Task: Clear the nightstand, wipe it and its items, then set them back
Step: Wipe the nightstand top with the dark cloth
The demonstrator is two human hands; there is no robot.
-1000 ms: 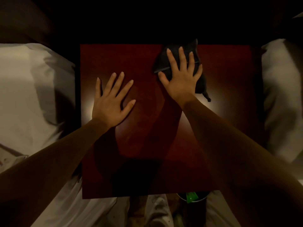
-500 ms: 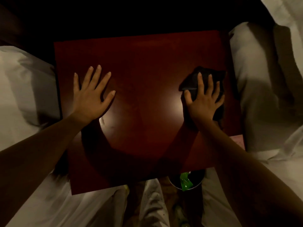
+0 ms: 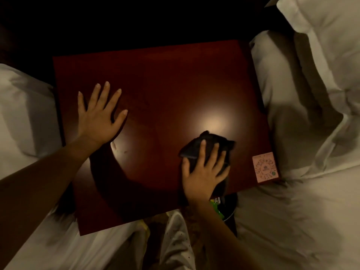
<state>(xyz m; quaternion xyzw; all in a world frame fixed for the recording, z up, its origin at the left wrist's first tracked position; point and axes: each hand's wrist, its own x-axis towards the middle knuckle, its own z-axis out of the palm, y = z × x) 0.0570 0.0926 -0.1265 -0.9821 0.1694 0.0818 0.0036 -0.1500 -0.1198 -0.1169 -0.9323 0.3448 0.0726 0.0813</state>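
Observation:
The dark red wooden nightstand top [image 3: 165, 90] fills the middle of the view, with a bright light reflection near its centre. My left hand [image 3: 99, 117] lies flat on its left side, fingers spread, holding nothing. My right hand [image 3: 204, 172] presses flat on a dark cloth [image 3: 206, 145] near the front right of the top. A pink square sticker [image 3: 266, 167] with a printed code sits at the front right corner.
White bedding [image 3: 311, 133] borders the nightstand on the right, with a white pillow [image 3: 21, 114] on the left. A dark bin [image 3: 229, 209] with a green wrapper [image 3: 217, 205] stands below the front edge. My white trouser leg [image 3: 177, 240] shows at the bottom.
My right hand has dragged the cloth from the back of the top to the right side and then toward the front edge. The left hand has stayed flat on the left side.

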